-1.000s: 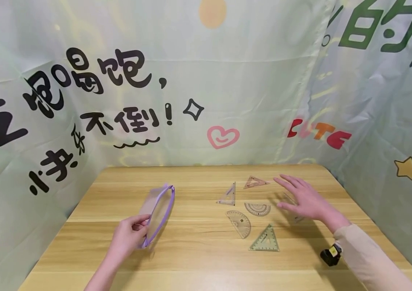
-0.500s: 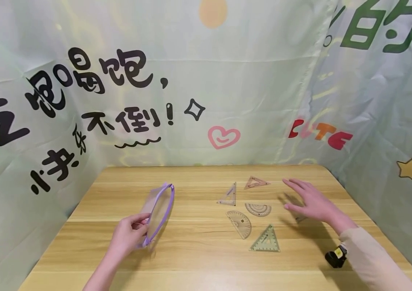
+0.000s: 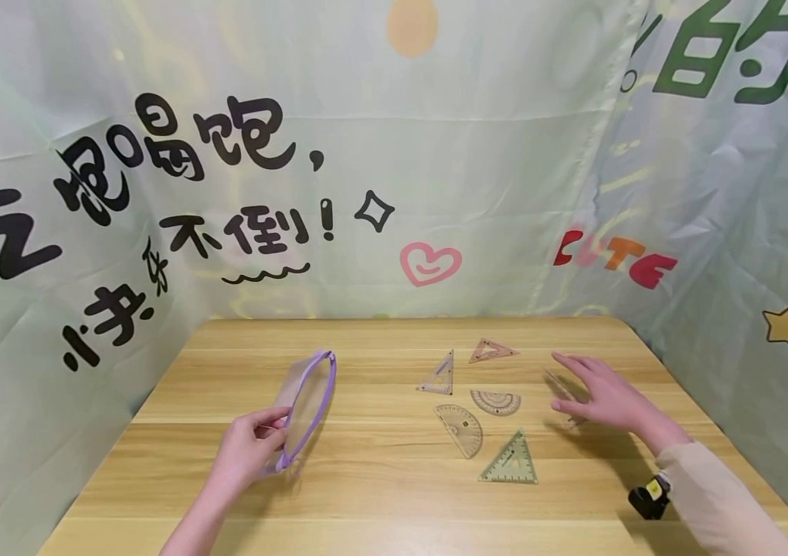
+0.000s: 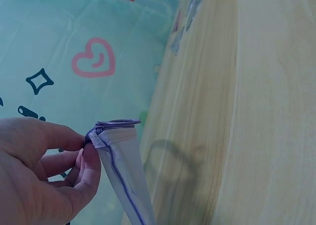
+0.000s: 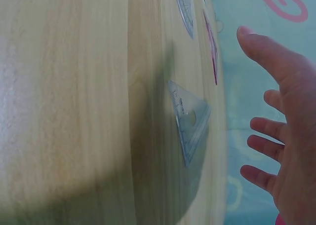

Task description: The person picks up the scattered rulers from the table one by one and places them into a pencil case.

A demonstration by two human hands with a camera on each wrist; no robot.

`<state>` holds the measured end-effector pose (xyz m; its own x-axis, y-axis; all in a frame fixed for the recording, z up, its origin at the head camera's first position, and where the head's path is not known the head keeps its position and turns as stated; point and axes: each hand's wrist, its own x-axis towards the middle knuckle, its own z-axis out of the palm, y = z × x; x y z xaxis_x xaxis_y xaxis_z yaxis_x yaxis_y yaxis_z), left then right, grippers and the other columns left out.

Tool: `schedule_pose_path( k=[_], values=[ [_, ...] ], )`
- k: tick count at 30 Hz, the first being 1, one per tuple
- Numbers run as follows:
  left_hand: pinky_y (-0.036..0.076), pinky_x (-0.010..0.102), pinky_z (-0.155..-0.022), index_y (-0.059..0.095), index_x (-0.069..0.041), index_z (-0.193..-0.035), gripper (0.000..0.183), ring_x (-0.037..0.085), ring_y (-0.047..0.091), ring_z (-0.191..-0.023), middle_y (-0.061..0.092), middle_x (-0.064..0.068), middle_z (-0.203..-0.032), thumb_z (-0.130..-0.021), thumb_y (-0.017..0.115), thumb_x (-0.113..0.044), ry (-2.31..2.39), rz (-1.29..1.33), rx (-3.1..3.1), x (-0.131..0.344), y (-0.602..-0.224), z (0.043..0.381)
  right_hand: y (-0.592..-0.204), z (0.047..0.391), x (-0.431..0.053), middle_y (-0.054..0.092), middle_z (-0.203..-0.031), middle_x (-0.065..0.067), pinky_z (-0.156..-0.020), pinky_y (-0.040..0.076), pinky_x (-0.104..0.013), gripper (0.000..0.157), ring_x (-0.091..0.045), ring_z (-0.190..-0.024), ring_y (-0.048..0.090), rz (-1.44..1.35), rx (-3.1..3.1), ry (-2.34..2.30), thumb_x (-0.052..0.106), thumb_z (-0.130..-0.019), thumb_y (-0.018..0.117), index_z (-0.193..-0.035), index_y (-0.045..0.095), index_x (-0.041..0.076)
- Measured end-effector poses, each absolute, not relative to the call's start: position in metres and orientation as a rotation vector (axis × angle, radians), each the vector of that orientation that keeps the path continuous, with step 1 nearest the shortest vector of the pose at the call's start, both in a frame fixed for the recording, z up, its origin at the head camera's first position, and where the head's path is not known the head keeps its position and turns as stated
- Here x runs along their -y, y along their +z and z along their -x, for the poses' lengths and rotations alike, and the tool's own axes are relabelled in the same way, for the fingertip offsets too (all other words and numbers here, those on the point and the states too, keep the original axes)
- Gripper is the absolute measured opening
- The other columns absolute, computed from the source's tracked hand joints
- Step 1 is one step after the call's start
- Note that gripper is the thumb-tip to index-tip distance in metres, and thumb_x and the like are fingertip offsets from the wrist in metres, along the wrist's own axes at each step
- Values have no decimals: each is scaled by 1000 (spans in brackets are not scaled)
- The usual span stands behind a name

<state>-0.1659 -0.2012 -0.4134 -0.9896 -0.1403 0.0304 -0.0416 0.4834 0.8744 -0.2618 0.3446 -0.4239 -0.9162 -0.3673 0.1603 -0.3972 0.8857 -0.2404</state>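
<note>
Pouch [image 3: 308,408], left of centre, pinched in my left hand [image 3: 248,446] | my right hand [image 3: 606,394], right of frame, holding nothing | judged: pouch readied; two protractors [image 3: 460,430], four set squares [image 3: 509,473], centre-right, not gathered

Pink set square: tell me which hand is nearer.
Right. The right hand hovers right of the pink set square; the left hand is farther, to its left, gripping a purple-edged pouch.

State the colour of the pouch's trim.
The trim is purple; the head view shows it best.
</note>
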Motion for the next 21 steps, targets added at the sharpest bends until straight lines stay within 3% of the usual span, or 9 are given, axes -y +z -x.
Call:
schedule_pose_path(
  k=[21],
  values=[
    [64, 22, -70, 65, 8, -122, 36, 11, 63, -78, 67, 16, -97, -87, 64, 5, -1575, -193, 2583, 200, -414, 168, -437, 259, -351, 48, -135, -36, -94, 47, -70, 91, -54, -121, 48, -536, 2977, 428, 53, -80, 75, -145, 44, -3]
  ],
)
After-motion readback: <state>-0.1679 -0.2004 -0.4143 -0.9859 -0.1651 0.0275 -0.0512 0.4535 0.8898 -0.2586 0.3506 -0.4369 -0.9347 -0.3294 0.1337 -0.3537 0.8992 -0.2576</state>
